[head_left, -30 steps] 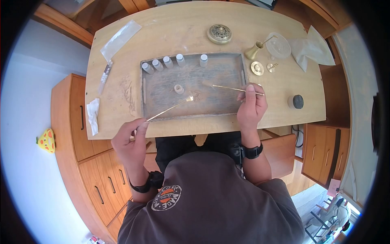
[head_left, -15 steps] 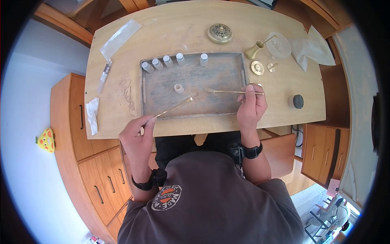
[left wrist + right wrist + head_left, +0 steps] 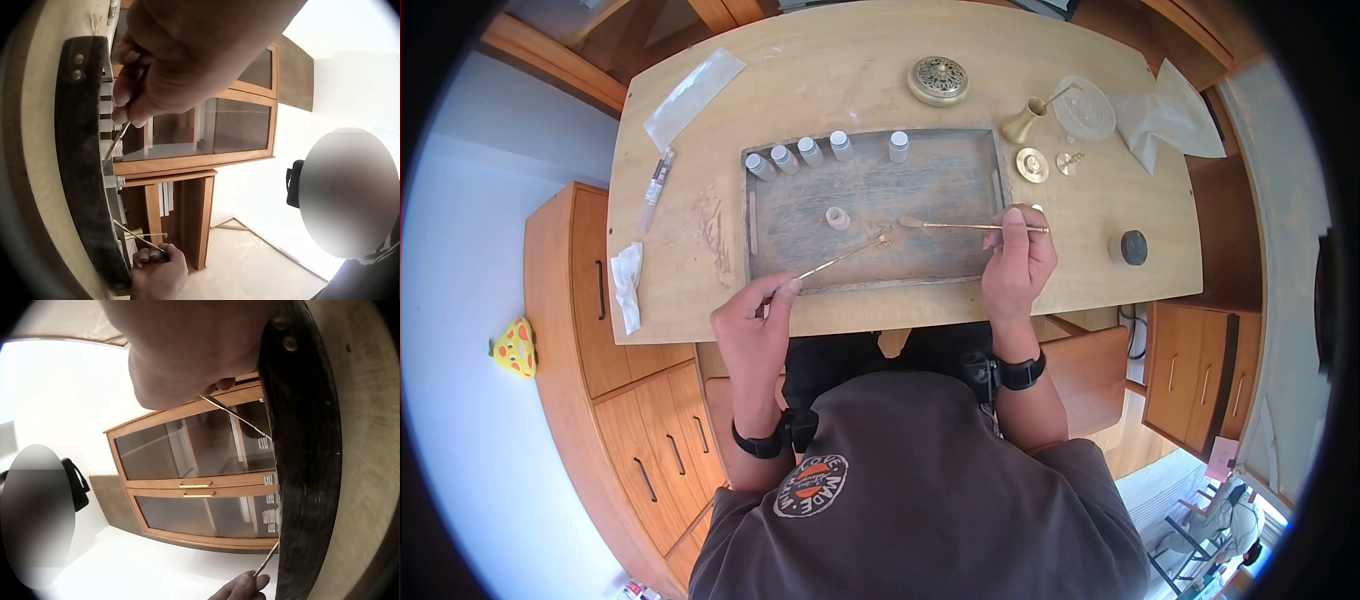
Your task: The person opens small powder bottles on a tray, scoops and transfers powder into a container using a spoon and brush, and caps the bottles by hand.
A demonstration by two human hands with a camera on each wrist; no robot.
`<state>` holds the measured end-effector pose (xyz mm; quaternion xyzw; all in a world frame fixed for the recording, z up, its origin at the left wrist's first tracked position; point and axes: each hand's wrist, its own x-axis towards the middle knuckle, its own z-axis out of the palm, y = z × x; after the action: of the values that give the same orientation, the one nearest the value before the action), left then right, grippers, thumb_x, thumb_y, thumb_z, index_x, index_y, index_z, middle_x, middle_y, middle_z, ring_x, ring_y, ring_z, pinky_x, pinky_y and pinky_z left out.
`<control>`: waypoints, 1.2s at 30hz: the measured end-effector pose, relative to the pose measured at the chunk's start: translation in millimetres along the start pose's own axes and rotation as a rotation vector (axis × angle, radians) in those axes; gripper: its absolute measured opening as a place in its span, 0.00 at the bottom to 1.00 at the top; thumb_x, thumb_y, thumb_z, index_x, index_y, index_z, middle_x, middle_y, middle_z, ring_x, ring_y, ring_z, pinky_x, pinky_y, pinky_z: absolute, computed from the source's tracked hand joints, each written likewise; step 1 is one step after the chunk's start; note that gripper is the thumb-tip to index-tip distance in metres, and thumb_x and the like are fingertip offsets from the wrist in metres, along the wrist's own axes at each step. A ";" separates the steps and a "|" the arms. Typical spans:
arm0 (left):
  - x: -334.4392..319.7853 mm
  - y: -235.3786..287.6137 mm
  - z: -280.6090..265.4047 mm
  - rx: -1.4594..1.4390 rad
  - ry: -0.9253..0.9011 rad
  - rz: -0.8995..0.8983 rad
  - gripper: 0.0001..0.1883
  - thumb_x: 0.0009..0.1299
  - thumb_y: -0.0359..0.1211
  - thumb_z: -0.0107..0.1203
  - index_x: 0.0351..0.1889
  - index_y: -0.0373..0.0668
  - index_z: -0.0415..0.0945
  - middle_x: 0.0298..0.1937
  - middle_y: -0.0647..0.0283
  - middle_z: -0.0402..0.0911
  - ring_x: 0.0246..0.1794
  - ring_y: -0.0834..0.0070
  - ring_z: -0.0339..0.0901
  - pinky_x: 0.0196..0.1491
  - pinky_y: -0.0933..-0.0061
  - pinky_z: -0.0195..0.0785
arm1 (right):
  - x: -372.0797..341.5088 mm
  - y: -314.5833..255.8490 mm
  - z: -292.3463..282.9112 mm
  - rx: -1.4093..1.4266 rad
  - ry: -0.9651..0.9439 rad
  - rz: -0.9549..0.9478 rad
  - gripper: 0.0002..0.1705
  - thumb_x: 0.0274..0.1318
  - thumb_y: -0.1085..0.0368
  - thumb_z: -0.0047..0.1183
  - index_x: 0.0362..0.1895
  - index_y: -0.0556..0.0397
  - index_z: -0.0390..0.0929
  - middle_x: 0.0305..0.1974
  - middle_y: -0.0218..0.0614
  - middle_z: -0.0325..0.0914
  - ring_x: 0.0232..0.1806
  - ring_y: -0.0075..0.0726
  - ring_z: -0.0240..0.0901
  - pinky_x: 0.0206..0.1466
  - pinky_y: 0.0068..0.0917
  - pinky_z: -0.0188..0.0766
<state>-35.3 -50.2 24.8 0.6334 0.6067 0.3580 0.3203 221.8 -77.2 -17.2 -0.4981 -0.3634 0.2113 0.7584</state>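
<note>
- The left hand [image 3: 752, 318] pinches a thin brass-coloured stick [image 3: 840, 260] between thumb and fingers, just off the near left corner of the tray [image 3: 945, 180].
- The right hand [image 3: 1017, 268], at the tray's right edge, pinches a second stick [image 3: 960, 226] with a tan, brush-like tip.
- Both sticks reach over the tray's middle, tips near each other but apart; whether they touch its floor cannot be told.
- Brown powder [image 3: 882, 228] lies about the tips.
- Left of them stands a small uncapped vial [image 3: 837, 218].
- Along the tray's far edge, four white-capped bottles [image 3: 810, 152] crowd the left corner; a fifth bottle [image 3: 899, 147] stands apart, further right.
- Past the tray's far right corner, the table [image 3: 820, 80] carries a brass vase [image 3: 1022, 124] and two small brass pieces [image 3: 1032, 165].
- A dark-lidded jar [image 3: 1129, 248] sits toward the table's right edge, a crumpled tissue [image 3: 627, 288] by its left.
</note>
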 end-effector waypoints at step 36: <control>1.3 -7.3 -4.3 -0.119 -0.012 -0.015 0.06 0.67 0.26 0.60 0.39 0.33 0.83 0.28 0.66 0.82 0.26 0.85 0.72 0.30 0.84 0.64 | -0.6 0.6 -1.1 -0.005 -0.012 -0.019 0.09 0.69 0.68 0.45 0.35 0.58 0.73 0.25 0.28 0.70 0.25 0.18 0.63 0.30 0.18 0.61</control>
<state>-42.8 -48.6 21.0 0.6107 0.5872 0.3870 0.3639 222.3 -78.0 -18.2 -0.4954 -0.3732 0.2061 0.7568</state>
